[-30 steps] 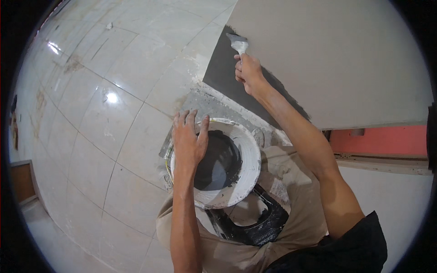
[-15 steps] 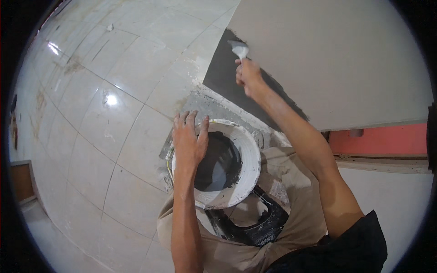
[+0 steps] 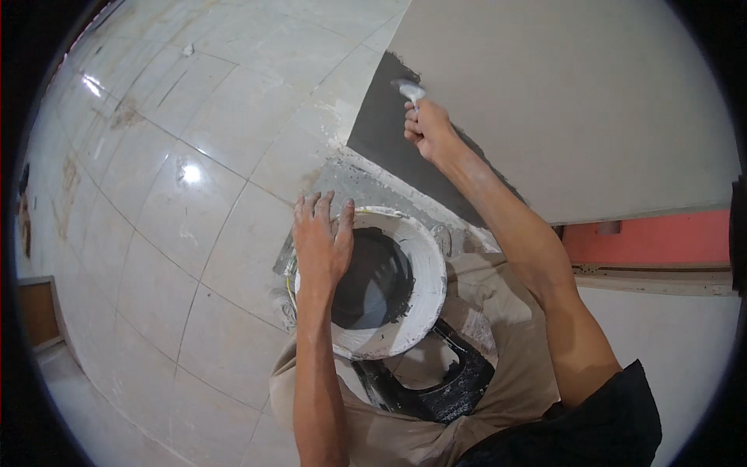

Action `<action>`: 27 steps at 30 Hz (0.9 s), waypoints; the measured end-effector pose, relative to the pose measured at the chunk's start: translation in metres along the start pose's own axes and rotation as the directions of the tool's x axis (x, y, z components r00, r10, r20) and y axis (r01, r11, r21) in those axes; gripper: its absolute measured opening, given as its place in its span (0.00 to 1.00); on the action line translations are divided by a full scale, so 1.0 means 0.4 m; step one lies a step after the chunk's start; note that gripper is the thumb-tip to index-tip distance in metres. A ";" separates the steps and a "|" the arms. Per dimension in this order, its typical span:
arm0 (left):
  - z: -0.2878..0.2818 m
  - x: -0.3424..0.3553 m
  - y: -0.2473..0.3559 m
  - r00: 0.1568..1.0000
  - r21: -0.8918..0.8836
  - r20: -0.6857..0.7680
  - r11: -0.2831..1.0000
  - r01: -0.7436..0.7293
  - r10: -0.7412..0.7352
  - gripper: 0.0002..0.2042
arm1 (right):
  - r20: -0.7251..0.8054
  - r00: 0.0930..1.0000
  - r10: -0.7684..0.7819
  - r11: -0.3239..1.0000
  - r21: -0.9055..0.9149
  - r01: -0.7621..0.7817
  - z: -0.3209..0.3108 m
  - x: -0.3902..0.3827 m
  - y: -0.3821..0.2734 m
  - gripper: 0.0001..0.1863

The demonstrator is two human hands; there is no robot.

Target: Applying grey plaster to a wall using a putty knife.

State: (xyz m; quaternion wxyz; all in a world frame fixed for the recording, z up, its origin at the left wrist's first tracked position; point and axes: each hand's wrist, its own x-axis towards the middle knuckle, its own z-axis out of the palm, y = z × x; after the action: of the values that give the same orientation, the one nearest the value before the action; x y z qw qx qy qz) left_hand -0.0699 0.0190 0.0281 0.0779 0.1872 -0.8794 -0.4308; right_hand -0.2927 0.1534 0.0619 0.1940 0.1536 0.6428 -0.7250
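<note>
Near left edge of wall, your right hand, fingers gripping paintbrush at dark grey patch. Over left rim of bucket, your left hand, fingers open, spread; dark grey paint inside.

Of bare hands, to be counted exactly two: one left hand and one right hand. Of implements, one only, namely a hand tool. Also one white bucket, with one pool of dark grey material in it; one pale panel, with one dark grey patch on it; one red strip; one black sleeve. Of floor tiles, more than ten, exact number not possible to tell.
</note>
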 end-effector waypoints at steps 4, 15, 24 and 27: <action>-0.007 -0.003 0.011 0.999 0.022 0.035 1.000 0.001 -0.002 0.24 | 0.038 0.993 -0.111 0.994 0.009 0.111 0.008 -0.054 -0.032 0.10; -0.002 -0.006 -0.009 1.000 0.010 -0.003 1.000 -0.015 0.015 0.24 | 0.058 0.959 0.278 0.957 -0.102 -0.271 -0.035 -0.078 0.166 0.10; 0.006 -0.001 0.004 1.000 0.011 0.022 1.000 -0.012 0.012 0.24 | 0.069 0.962 0.265 0.938 0.211 -0.274 -0.034 0.088 0.062 0.07; 0.011 0.000 0.002 1.000 0.014 0.028 1.000 -0.007 0.007 0.24 | 0.057 0.973 0.225 0.948 0.219 -0.232 -0.039 0.082 -0.041 0.08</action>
State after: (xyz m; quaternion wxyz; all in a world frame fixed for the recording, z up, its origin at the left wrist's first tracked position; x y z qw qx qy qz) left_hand -0.0713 0.0227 0.0258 0.0659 0.1787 -0.8841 -0.4268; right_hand -0.3296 0.1677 0.0588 0.2680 0.2368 0.5317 -0.7677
